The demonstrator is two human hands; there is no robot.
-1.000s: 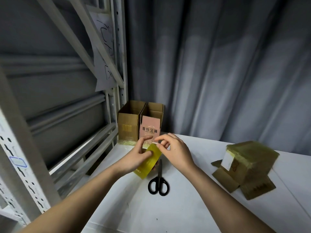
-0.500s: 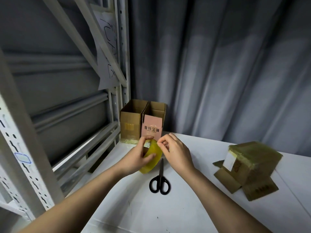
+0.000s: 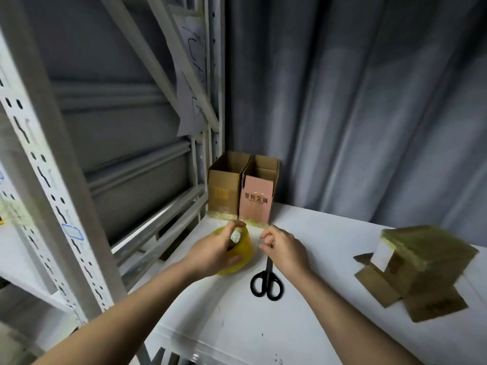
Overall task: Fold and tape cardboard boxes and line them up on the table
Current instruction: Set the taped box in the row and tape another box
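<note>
The left hand (image 3: pixel 214 255) grips a yellowish translucent roll of packing tape (image 3: pixel 238 255) above the white table (image 3: pixel 303 325), fingers curled round its rim and into its core, thumb up on top. Just right of the roll, the right hand (image 3: pixel 286 250) has its thumb and forefinger pinched together at about the roll's height; whether a free end of tape lies between them is too faint to tell. Black-handled scissors (image 3: pixel 266 281) lie flat on the table below the right hand, blades pointing away under it. At the far corner, two open-topped brown cardboard boxes (image 3: pixel 243 188) stand side by side, touching, the right one with a pink front. Well apart to the right, a brown cardboard box wrapped in yellowish tape (image 3: pixel 421 262) rests tilted on loose flaps.
</note>
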